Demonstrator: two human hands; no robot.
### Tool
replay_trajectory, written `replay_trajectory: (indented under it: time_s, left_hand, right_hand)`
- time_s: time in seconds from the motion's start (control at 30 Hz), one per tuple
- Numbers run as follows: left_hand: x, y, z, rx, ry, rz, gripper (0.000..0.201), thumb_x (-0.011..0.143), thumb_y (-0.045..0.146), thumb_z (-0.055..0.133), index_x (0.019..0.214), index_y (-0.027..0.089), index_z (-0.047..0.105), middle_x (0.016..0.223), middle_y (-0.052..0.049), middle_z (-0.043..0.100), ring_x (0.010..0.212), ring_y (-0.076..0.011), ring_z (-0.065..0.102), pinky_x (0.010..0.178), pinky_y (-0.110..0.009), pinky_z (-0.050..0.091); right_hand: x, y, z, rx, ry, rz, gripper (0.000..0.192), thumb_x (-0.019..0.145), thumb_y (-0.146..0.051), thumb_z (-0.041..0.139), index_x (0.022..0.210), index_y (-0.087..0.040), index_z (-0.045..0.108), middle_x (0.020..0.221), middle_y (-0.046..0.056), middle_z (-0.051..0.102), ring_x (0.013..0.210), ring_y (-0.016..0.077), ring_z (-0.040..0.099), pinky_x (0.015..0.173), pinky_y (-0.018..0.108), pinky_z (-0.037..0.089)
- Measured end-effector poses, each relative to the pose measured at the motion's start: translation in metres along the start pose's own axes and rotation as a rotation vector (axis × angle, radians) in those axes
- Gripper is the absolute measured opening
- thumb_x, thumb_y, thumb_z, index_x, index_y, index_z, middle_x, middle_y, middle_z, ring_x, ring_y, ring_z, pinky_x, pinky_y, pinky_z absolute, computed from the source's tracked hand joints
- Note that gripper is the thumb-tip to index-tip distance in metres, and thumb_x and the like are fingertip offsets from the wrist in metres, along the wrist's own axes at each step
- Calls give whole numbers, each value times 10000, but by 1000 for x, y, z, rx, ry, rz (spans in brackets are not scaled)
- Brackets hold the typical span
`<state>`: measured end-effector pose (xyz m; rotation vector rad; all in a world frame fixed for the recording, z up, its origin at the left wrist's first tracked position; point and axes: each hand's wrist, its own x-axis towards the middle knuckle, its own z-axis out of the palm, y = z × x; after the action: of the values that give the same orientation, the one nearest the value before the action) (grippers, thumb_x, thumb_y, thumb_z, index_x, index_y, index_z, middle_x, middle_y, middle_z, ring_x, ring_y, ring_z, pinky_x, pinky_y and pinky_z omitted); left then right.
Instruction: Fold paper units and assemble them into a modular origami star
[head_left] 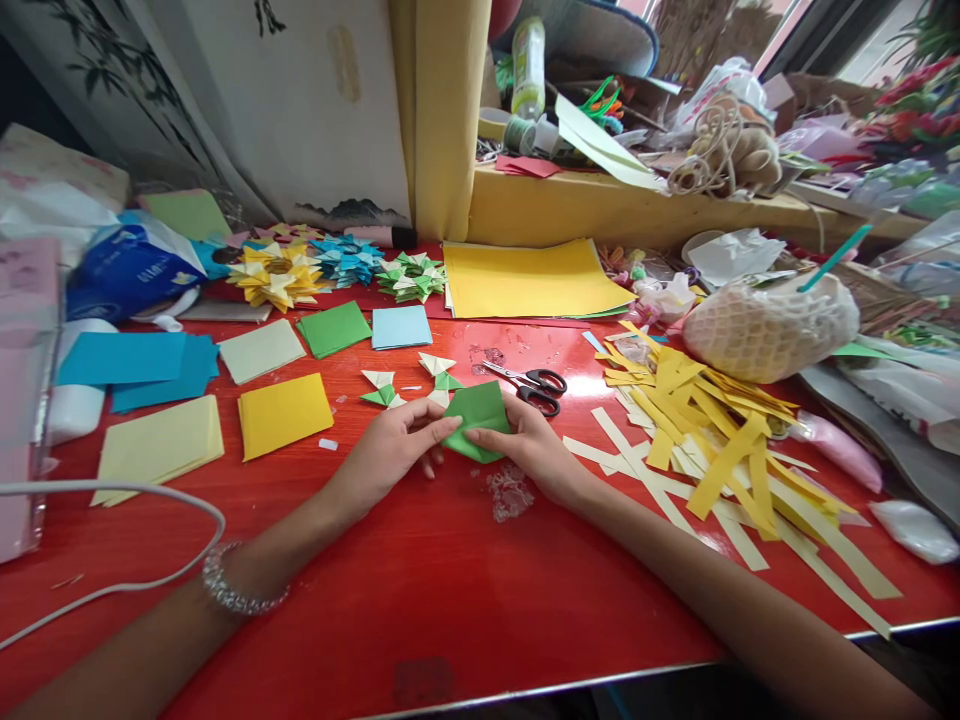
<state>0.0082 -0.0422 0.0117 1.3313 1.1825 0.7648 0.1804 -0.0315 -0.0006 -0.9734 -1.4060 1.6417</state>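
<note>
**A:** You're pressing the green paper (475, 420) flat near the middle of the red bench (420, 580), your left hand (394, 445) and right hand (529, 445) both pinching its edges, fingers curled and nearly closed on it.

**B:** If a finger is sliding, the crease is likely going crooked. The scissors (534, 386) are lying just behind your right hand, so a nudge could be pushing them into the yellow strips (712, 440).

**A:** Your fingers are hiding the fold's lower corners; I can't tell how it's layered.

Three paper stars (346, 265) (one scissors (534, 385))
</note>
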Motion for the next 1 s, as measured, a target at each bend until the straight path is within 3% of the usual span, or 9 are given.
replay_trajectory:
  time_s: [0.13,0.43,0.7,1.0]
  left_hand:
    - [0,1,-1,24,16,3,257,771,414,522,718,170,583,581,30,560,488,-95,529,515,-206,434]
    - [1,1,0,-21,50,21,221,738,342,579,616,163,537,564,48,515,519,-87,512,534,-198,416]
    - [-1,-3,0,93,86,59,254,764,407,525,666,173,508,612,41,517,546,-105,529,569,-230,408]
    - [0,-2,0,87,48,46,249,768,399,531,674,172,492,584,45,503,517,-94,506,524,-209,399]
  right_hand:
    - [1,-1,-2,19,-61,34,328,692,-226,622,1002,-174,528,908,24,619,809,150,580,693,250,473]
    - [1,2,-1,-15,15,-22,357,708,-229,610,1050,-192,516,1053,36,585,897,165,569,763,274,470]
    - [-1,-5,0,-28,-19,58,334,701,-223,623,1018,-188,523,934,22,618,820,150,585,708,249,472]
    - [-1,4,0,-15,0,-13,282,726,-228,601,996,-191,527,923,16,613,816,147,572,690,235,458]
